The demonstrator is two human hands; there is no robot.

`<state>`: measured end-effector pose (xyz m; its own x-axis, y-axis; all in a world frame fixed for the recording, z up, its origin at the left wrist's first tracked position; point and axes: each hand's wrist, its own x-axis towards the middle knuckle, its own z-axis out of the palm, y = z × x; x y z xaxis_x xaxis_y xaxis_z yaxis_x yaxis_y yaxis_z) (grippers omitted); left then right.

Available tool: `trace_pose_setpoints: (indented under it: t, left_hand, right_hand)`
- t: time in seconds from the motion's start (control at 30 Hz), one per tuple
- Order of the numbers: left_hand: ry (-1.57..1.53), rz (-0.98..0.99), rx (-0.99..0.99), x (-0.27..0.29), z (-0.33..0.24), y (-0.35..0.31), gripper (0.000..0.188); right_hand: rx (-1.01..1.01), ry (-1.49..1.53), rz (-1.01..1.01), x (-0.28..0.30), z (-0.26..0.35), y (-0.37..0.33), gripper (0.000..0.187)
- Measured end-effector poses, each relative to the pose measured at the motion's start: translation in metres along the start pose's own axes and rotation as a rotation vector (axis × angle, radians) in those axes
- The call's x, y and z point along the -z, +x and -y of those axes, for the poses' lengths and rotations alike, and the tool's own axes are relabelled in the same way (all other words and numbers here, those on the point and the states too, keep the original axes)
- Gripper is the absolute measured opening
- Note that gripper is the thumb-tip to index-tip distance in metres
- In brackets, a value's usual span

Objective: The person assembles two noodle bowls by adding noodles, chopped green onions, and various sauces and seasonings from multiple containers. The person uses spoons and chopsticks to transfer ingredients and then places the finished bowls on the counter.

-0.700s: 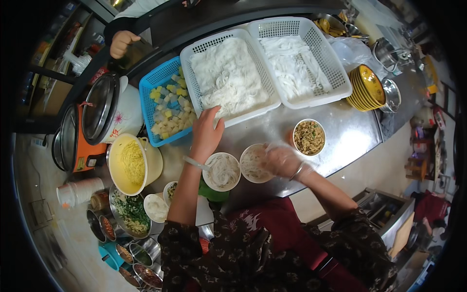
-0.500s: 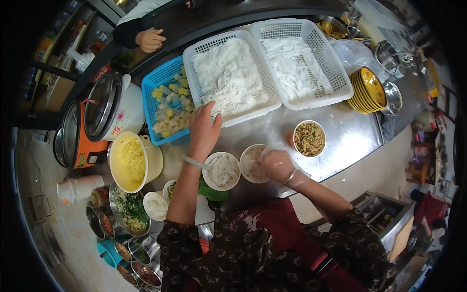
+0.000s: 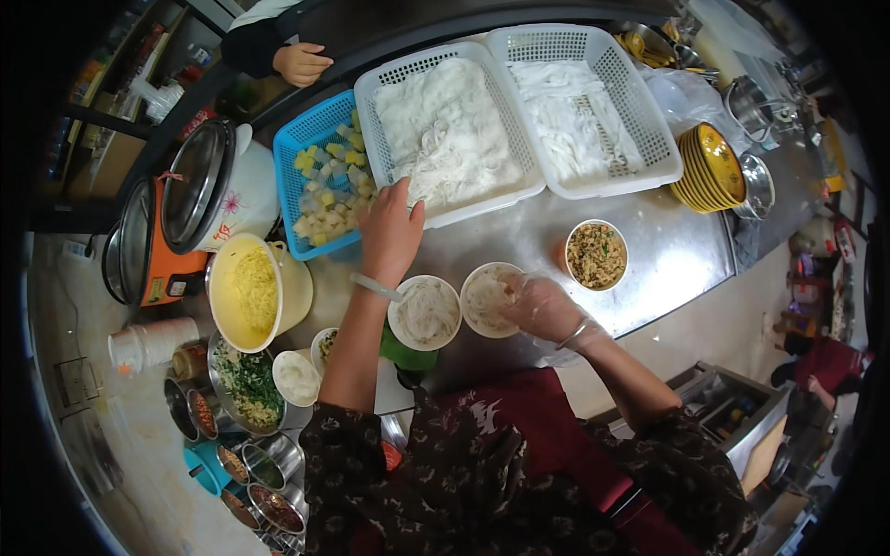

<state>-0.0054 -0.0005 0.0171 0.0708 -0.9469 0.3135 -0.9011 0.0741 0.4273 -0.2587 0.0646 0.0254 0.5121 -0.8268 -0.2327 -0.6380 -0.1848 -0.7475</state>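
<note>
Noodle bowl (image 3: pixel 464 316): located on the steel counter (image 3: pixel 672 287), directly under the fingers of the right hand (image 3: pixel 540 308). Contents: pale noodles (image 3: pixel 481 300), lying below the rim. Second bowl (image 3: pixel 425 348): just beside the first, further left of the right hand and on the near side of the left hand (image 3: pixel 390 232); contents, similar noodles. Third bowl (image 3: pixel 628 256): beyond the right hand and slightly to its right; contents, brown minced topping with green bits.

Right hand: clear plastic glove fitted; fingers drawn together and bent down into the bowl at its right side. Whether the fingertips pinch any strands cannot be told. Left hand: bare, fingers loosely spread, positioned at the near left corner of a white basket (image 3: pixel 487 207); contact with the rim cannot be confirmed.

White basket contents: a heap of white noodles. Blue basket (image 3: pixel 289 167): left of the left hand; contents, white and yellow chunks. Cream tub (image 3: pixel 298 292): left of the left forearm; contents, yellow shreds
</note>
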Motion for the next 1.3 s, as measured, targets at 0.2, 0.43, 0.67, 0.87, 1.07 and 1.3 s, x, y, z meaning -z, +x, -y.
trace_pose_setpoints:
  t: [0.2, 0.43, 0.67, 0.87, 1.07, 1.3]
  left_hand:
    - [-0.028, 0.107, 0.04, 0.011, 0.003, 0.008, 0.025]
    - [-0.391, -0.079, 0.037, 0.023, -0.025, -0.012, 0.029]
    - [-1.074, 0.315, 0.414, 0.05, -0.044, -0.107, 0.024]
    - [-1.217, 0.637, 0.712, 0.057, -0.035, -0.211, 0.029]
    - [-1.297, 0.538, 0.889, 0.025, -0.03, -0.26, 0.03]
    - [-1.22, 0.428, 0.504, -0.018, -0.029, -0.253, 0.028]
  right_hand:
    - [0.116, -0.087, -0.375, 0.025, -0.006, 0.006, 0.013]
    - [0.221, 0.058, -0.331, 0.018, -0.014, 0.001, 0.006]
    - [0.227, -0.365, -0.062, -0.013, -0.019, -0.021, 0.021]
    - [0.389, -0.309, 0.118, -0.006, -0.02, -0.024, 0.021]
    - [0.287, -0.171, -0.386, 0.028, -0.033, -0.009, 0.01]
    - [0.262, -0.265, -0.125, -0.016, -0.033, -0.005, 0.016]
